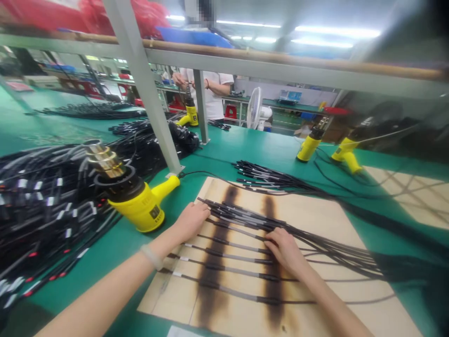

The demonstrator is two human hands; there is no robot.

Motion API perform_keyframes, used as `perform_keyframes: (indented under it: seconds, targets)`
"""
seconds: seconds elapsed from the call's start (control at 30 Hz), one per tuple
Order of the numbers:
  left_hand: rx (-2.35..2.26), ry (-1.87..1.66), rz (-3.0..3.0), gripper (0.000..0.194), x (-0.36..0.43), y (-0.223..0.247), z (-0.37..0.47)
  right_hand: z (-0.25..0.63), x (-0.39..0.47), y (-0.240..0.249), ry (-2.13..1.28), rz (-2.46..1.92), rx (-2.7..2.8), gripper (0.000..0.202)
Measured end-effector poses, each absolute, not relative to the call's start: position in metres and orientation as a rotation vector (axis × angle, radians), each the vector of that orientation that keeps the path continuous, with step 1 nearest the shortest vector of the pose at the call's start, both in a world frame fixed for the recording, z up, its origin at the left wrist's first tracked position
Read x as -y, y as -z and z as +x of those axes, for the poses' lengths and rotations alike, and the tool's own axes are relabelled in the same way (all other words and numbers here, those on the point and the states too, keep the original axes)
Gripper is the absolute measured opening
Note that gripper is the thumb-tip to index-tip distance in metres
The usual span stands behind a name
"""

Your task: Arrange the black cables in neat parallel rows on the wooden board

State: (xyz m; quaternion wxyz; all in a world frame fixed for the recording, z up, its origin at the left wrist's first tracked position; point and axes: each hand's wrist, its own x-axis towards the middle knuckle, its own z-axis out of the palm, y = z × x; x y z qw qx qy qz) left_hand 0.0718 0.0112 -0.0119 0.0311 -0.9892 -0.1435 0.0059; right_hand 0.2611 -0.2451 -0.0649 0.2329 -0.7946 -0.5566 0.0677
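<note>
- The left hand [192, 220] is by the left ends of a bunch of black and gray cables [242, 215]. Its fingers are close together, but I cannot tell if they pinch a cable.
- The right hand [285, 248] has bent fingers, with the tips at a cable just under the bunch. I cannot tell if they are squeezing it.
- The bunch lies on a flat wooden board [308, 213], and its long tails run off to the right.
- Nearer to the person, more single cables [238, 295] lie in a row with gaps between them.
- They cross two dark burned stripes [210, 281] on the wood.
- The board is on a green surface [245, 145].
- A big yellow heat gun [135, 206] stands left of the board, with its metal nose pointing up.
- A messy pile of cables [59, 187] is farther left.
- Another bunch [273, 178] lies behind the board.
- Across the surface are a person in a white top [212, 100] and a white fan [255, 107].
</note>
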Motion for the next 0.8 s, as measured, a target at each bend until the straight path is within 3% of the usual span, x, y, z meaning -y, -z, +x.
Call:
perform_keyframes:
  seconds: [0.27,0.5,0.8]
  targets:
    - [0.324,-0.013,-3.206,0.026,0.000,0.010,0.062,0.258,0.252,0.066,-0.335,-2.025,1.499,0.024]
    - [0.253,0.040,-3.175,0.018,0.012,0.024,0.068,0.263,0.259,0.076,-0.308,-2.022,1.531,0.026]
    - [0.338,-0.087,-3.225,0.022,0.008,0.001,0.050,0.277,0.276,0.085,-0.273,-2.003,1.538,0.026]
